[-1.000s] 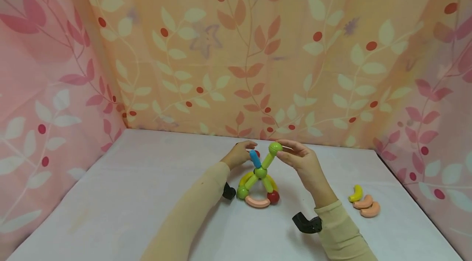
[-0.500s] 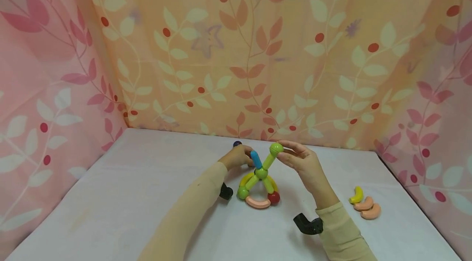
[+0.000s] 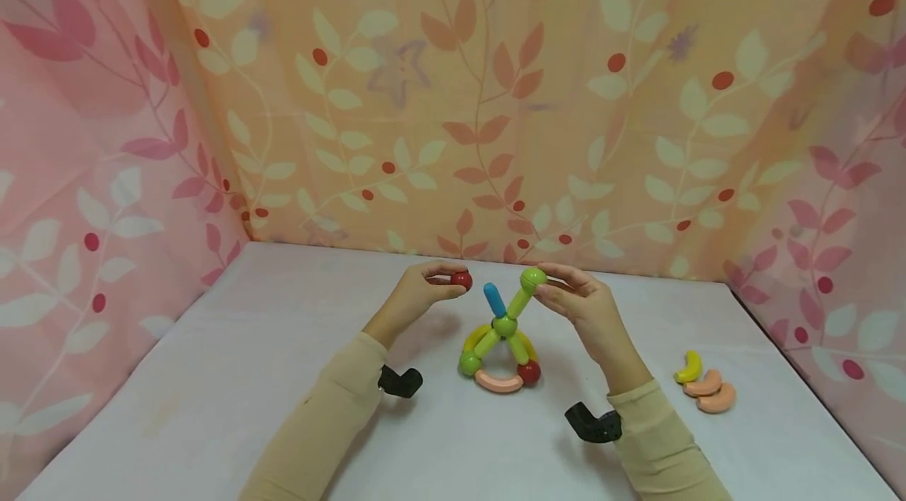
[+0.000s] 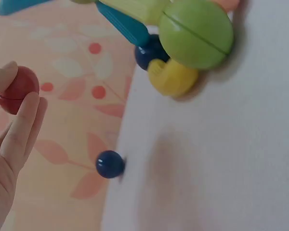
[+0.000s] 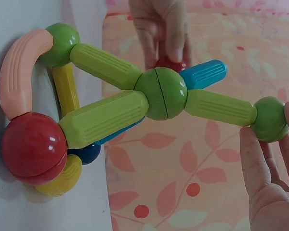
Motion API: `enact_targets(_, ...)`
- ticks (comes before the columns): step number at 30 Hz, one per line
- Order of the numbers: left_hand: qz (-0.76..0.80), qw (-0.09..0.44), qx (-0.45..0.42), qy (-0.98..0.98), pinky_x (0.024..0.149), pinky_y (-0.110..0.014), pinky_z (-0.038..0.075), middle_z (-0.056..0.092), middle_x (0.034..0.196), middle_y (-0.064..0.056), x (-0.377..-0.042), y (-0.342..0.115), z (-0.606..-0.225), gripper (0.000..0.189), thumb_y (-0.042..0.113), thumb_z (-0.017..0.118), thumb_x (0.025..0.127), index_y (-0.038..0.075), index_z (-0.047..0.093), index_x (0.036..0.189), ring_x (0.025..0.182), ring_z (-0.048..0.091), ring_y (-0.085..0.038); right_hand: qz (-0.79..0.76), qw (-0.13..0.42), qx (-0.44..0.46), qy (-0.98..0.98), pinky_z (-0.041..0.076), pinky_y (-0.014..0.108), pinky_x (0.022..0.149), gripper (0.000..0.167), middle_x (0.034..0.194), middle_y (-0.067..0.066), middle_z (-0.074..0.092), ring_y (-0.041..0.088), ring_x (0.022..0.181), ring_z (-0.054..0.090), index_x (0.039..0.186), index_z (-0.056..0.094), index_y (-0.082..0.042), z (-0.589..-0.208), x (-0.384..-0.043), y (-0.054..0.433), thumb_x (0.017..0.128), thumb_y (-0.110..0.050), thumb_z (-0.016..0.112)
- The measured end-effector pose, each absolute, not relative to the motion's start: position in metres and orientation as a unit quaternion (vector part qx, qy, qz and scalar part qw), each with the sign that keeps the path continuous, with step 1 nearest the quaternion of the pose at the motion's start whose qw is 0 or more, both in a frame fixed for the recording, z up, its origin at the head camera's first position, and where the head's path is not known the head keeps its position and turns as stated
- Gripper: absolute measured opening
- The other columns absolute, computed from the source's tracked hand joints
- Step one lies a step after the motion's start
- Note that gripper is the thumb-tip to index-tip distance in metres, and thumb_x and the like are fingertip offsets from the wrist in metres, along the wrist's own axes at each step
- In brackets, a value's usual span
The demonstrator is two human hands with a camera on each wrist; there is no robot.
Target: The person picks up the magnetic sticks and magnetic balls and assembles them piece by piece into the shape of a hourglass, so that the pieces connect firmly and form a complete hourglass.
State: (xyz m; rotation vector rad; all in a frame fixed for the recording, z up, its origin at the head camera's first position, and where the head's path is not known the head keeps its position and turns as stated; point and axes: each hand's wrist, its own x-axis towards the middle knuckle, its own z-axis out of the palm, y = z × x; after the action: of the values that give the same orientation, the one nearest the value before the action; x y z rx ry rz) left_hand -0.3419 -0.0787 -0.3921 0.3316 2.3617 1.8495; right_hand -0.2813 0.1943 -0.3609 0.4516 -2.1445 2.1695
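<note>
On the table stands a magnetic stick-and-ball structure. Its base joins a pink curved stick [image 3: 499, 382], yellow curved sticks, a green ball [image 3: 470, 363], a red ball [image 3: 529, 372] and a dark blue ball [image 5: 85, 153]. Green sticks rise to a middle green ball [image 5: 161, 94], from which a blue stick [image 3: 494, 300] and a green stick [image 5: 221, 107] slant upward. My right hand [image 3: 582, 311] pinches the top green ball [image 3: 533, 279] on that green stick. Left of the blue stick, my left hand [image 3: 413, 295] pinches a separate red ball [image 3: 462, 281], held above the table.
A loose dark blue ball [image 4: 110, 164] sits on the table behind my left hand. At the right lie a yellow curved stick [image 3: 689, 367] and two pink curved sticks [image 3: 717, 399]. A floral curtain [image 3: 340, 131] borders the table [image 3: 212, 407].
My left hand has moved from behind the blue stick out to the left, bringing the red ball into plain sight. The right hand keeps its hold on the top green ball.
</note>
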Motion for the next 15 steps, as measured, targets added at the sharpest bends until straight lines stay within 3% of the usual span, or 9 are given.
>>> enact_targets(5, 0.617, 0.024, 0.125, 0.777, 0.096, -0.037, 0.056, 0.068, 0.124, -0.001, -0.325, -0.08, -0.378, 0.041, 0.029, 0.079, 0.085, 0.026, 0.068, 0.125, 0.117, 0.061, -0.021, 0.703, 0.029, 0.146, -0.695, 0.056, 0.023, 0.091, 0.033, 0.11, -0.009, 0.069, 0.005, 0.104, 0.068, 0.126, 0.064, -0.004, -0.362, -0.281, 0.194, 0.094, -0.013, 0.068)
enact_targets(10, 0.623, -0.017, 0.132, 0.771, 0.09, -0.034, 0.058, 0.067, 0.12, 0.0, -0.311, -0.075, -0.366, 0.036, 0.026, 0.08, 0.084, 0.024, 0.07, 0.119, 0.111, 0.063, -0.02, 0.711, 0.024, 0.154, -0.686, 0.056, 0.024, 0.091, 0.033, 0.112, -0.007, 0.069, 0.006, 0.104, 0.069, 0.126, 0.064, -0.004, -0.364, -0.282, 0.194, 0.094, -0.012, 0.067)
enact_targets(15, 0.634, -0.035, 0.148, 0.758, 0.091, -0.033, 0.059, 0.067, 0.124, -0.003, -0.304, -0.068, -0.359, 0.04, 0.021, 0.08, 0.084, 0.022, 0.07, 0.123, 0.108, 0.066, -0.024, 0.71, 0.033, 0.15, -0.688, 0.057, 0.024, 0.09, 0.033, 0.111, -0.008, 0.07, 0.006, 0.103, 0.069, 0.126, 0.064, -0.003, -0.362, -0.282, 0.194, 0.094, -0.011, 0.068)
